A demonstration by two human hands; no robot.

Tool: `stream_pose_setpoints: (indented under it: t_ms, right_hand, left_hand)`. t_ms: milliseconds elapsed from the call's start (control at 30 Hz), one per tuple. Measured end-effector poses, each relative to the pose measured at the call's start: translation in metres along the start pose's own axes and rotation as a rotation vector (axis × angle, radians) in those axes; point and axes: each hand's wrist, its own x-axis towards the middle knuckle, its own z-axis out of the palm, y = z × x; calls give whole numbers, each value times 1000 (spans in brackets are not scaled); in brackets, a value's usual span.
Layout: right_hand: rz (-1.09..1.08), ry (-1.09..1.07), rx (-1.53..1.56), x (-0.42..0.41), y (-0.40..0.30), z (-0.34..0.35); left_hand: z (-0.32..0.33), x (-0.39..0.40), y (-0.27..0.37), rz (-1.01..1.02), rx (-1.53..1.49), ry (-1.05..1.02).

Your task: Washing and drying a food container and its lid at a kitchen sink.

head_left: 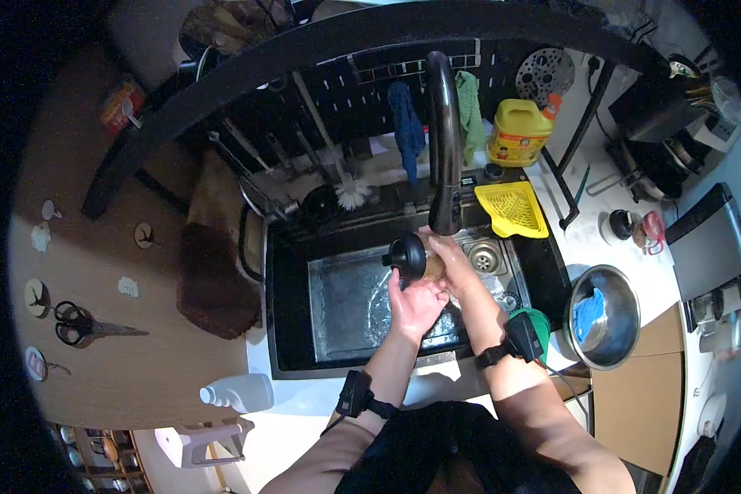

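Both hands are over the sink, below the dark curved faucet. Between them a bottle with a black lid lies tilted on its side, lid to the left. My right hand wraps the bottle's body from the right. Wet and palm up, my left hand supports it from below, its thumb against the lid and its fingers curled near the body. Part of the bottle's body is hidden by the hands. Water glistens on the sink floor near the drain strainer.
A yellow draining basket sits at the sink's back right corner, before a yellow jug. To the right stands a steel bowl holding a blue cloth. A whitish plastic bottle lies at the front left. A black rail arches overhead.
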Motion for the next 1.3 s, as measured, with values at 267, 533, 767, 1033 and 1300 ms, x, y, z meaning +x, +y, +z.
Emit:
stream_pose_setpoints:
  t_ms: [267, 533, 767, 1033, 1300]
  right_hand:
    - [218, 151, 191, 17, -11, -10]
    - [-221, 218, -501, -35, 10, 6]
    - [-377, 305, -1093, -78, -23, -15]
    - [-454, 263, -1423, -108, -52, 21]
    - [-461, 434, -1453, -135, -39, 31]
  left_hand:
    - [-7, 3, -9, 2, 22, -86]
    - [-3, 10, -1, 49, 110, -202]
    - [-29, -4, -9, 23, 170, -141]
    - [-32, -24, -3, -71, 313, -109]
    - [-42, -6, 5, -96, 426, -180]
